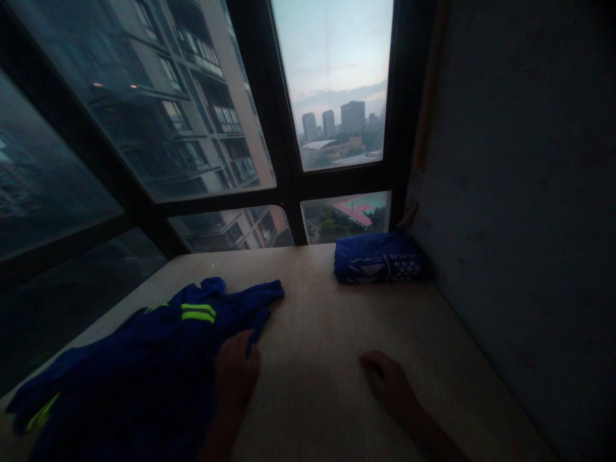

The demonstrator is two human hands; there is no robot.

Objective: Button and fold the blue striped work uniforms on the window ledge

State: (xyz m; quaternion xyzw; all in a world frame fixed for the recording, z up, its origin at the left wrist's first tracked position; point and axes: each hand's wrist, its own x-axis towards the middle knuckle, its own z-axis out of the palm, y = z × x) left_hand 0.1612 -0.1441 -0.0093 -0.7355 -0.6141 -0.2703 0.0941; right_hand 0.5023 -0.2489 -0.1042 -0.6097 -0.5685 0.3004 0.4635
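Blue garment [158, 359]: spread loosely and crumpled over the left part of the surface, one narrow end reaching right, toward the middle; folds on the near side too dark to read.
Yellow-green stripes [198, 312]: two short bands close together on the far part of the garment, with more of the same colour by its far left edge and at its near left end.
Left hand [237, 372]: at the right edge of the garment, fingers bent forward and close together; cannot tell whether pinching cloth or only resting against it.
Right hand [389, 385]: over the bare near right part of the surface, well apart from the garment, fingers loosely curled, narrow gap by the thumb, nothing seen in the grasp.
Folded blue bundle [380, 258]: lying at the far right, compact, close to the wall and the window frame, white lettering and shapes on the near side.
Pale surface [308, 308]: flat, beneath both blue things, bare between them.
Window frame [286, 173]: dark bars along the far and left sides, buildings, trees and pale sky beyond the glass.
Wall [520, 192]: dim grey, along the right side.
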